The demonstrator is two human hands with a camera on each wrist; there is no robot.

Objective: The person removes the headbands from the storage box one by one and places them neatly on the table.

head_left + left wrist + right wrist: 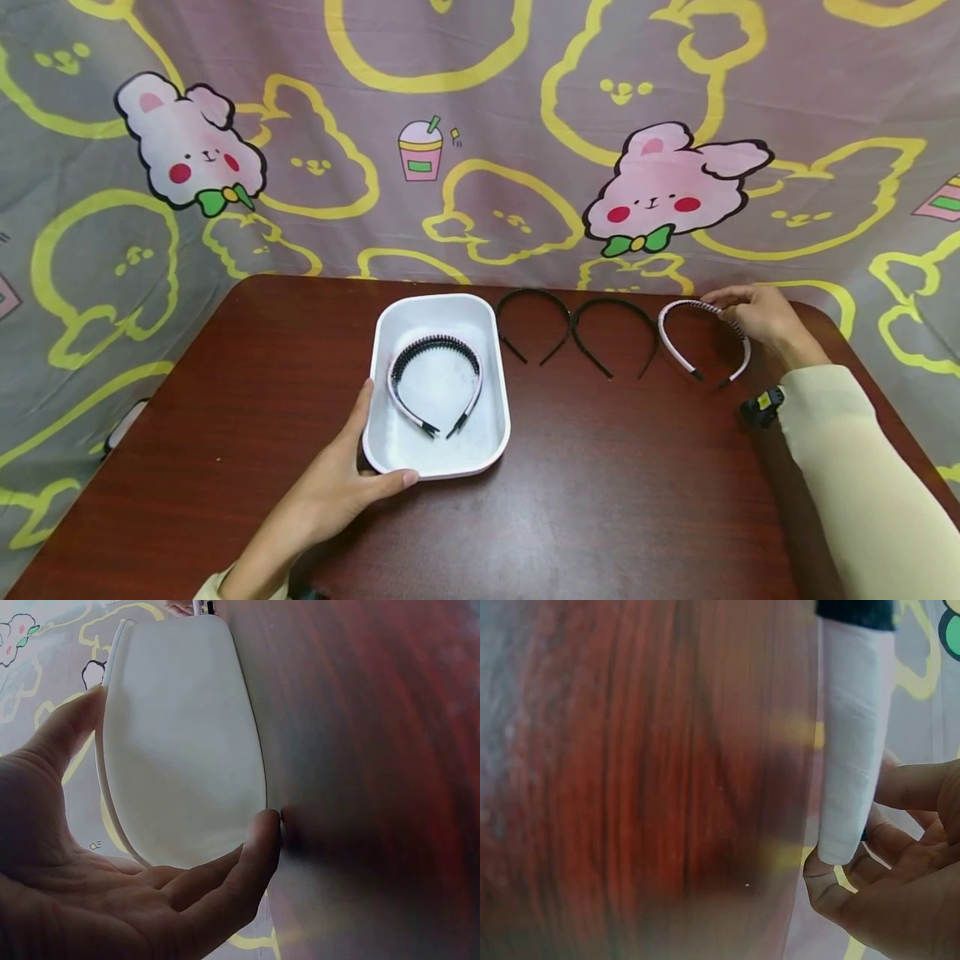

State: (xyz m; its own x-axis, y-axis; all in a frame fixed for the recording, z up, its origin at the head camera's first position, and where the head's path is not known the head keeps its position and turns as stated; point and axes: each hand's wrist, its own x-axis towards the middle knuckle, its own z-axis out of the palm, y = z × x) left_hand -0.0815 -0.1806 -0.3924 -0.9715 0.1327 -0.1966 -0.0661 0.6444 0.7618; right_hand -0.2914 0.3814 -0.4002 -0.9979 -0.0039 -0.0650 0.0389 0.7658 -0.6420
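Observation:
My left hand (341, 475) holds the white tray (504, 417) at its near left corner. In the left wrist view, the thumb lies at the rim and a fingertip touches the tray's lower edge by the table. Inside the tray lies a pale headband (437, 342) with black teeth; its ends look doubled, so I cannot tell whether several are stacked. At the right, my right hand (768, 321) pinches a white headband (670, 342) on its upper right side. The right wrist view shows its pale band (851, 742) between thumb and fingers.
Two thin black headbands, one (534, 291) beside the tray and another (615, 301) to its right, lie in a row with the white one. A dark red wooden table (600, 483) bears everything. Behind its far edge hangs a patterned cloth (495, 125).

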